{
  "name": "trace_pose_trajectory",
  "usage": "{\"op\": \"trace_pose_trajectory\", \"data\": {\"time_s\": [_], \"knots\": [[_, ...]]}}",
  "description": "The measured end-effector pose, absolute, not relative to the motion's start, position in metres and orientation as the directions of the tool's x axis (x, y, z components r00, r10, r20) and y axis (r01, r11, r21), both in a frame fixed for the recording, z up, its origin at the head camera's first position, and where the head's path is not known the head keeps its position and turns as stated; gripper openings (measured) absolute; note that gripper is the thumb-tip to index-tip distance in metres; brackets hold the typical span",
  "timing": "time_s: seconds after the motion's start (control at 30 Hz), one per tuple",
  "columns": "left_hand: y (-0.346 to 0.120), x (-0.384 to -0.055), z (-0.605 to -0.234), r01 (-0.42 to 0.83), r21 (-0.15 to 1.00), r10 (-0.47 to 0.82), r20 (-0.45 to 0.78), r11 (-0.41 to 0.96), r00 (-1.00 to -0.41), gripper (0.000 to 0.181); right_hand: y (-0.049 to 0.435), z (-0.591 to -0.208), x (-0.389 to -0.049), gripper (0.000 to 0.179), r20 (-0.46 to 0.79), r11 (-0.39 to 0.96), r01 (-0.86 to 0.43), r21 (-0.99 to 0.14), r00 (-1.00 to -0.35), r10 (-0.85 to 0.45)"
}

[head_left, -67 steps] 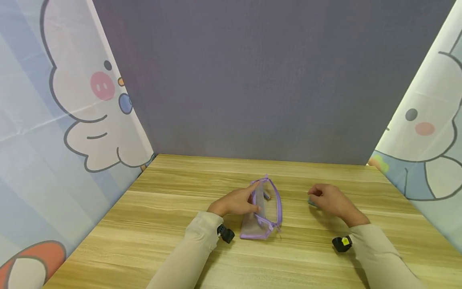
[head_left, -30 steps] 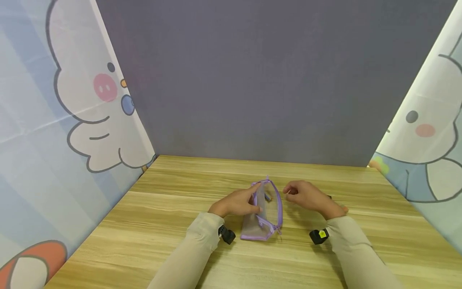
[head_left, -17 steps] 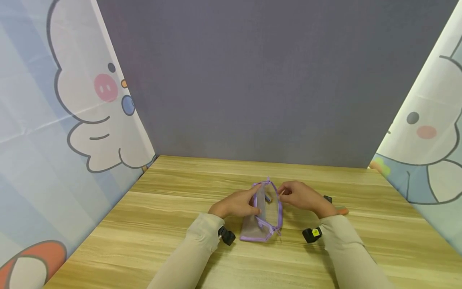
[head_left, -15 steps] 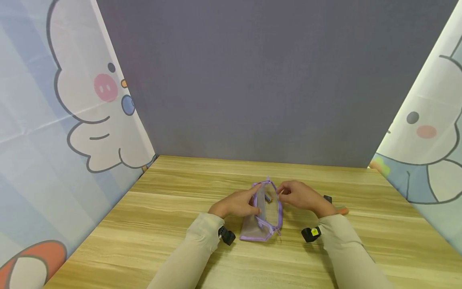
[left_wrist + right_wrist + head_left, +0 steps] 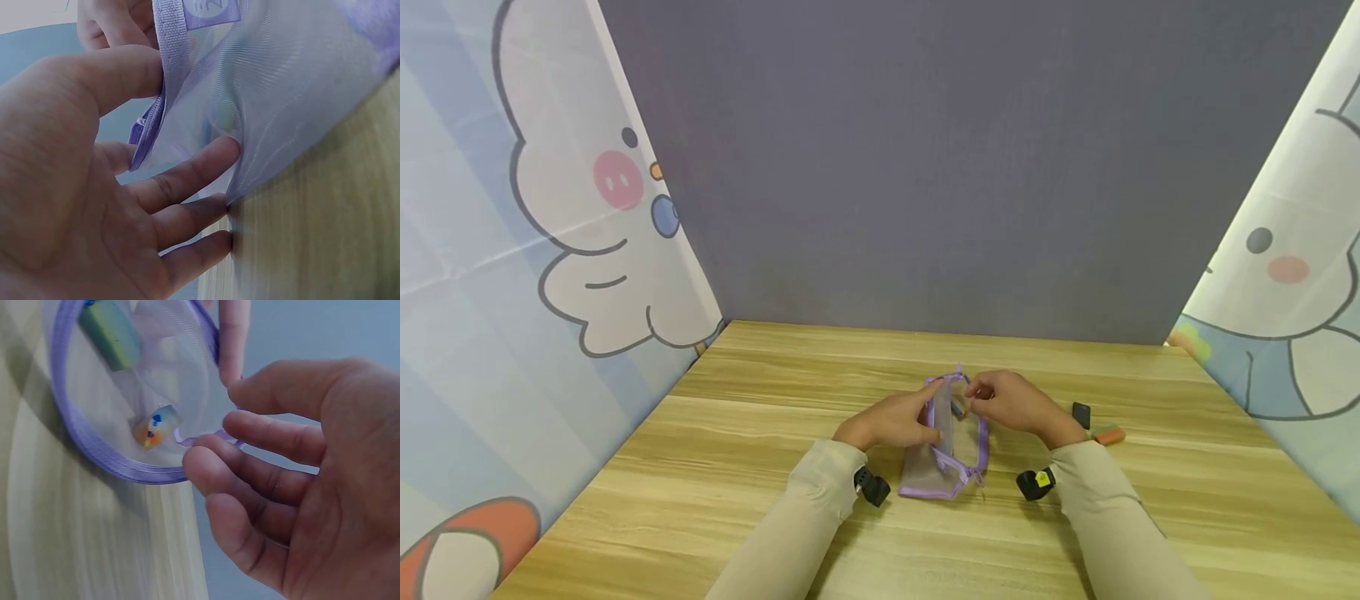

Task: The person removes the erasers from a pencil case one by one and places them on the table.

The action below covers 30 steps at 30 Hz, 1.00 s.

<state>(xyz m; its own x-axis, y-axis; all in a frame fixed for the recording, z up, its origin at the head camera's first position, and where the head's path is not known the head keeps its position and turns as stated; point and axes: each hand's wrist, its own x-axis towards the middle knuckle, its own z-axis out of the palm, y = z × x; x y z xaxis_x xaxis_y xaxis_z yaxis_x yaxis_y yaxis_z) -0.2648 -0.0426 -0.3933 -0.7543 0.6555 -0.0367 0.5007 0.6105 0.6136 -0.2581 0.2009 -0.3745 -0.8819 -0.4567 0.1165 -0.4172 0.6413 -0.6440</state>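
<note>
A translucent mesh pouch (image 5: 922,473) with purple zipper trim stands unzipped on the table, its mouth spread toward the right. My left hand (image 5: 891,419) grips its left rim, thumb at the edge and other fingers against the mesh in the left wrist view. At the mouth's upper right edge, my right hand (image 5: 1015,402) hovers with loosely curled fingers and nothing between them in the right wrist view. Through the mouth show a green-yellow block (image 5: 112,337) and a small clear piece with blue and orange marks (image 5: 155,427). Part of the pouch's far rim is behind my right fingers.
On the wooden table (image 5: 760,500), right of the pouch, lie a small black object (image 5: 1081,415) and an orange-and-green block (image 5: 1108,434). A grey panel (image 5: 940,167) rises along the table's back edge. Cartoon-print cloth (image 5: 467,333) borders the left and right sides.
My right hand has moved left from beside a blue-green thing to the pouch's mouth. The black object and orange-and-green block have come into view behind it. The left hand keeps its hold.
</note>
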Motion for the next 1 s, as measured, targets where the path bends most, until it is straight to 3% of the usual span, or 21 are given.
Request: {"op": "trace_pose_trajectory", "data": {"time_s": [0.57, 1.0], "knots": [[-0.044, -0.265, -0.394, 0.525, 0.565, 0.655, -0.037, 0.637, -0.755, 0.095, 0.193, -0.385, -0.258, 0.021, 0.194, 0.706, -0.433, -0.561, -0.898, -0.396], [-0.044, -0.265, -0.394, 0.527, 0.565, 0.656, -0.033, 0.635, -0.754, 0.096, 0.189, -0.389, -0.258, 0.021, 0.171, 0.787, -0.408, -0.463, -0.912, -0.372]]}}
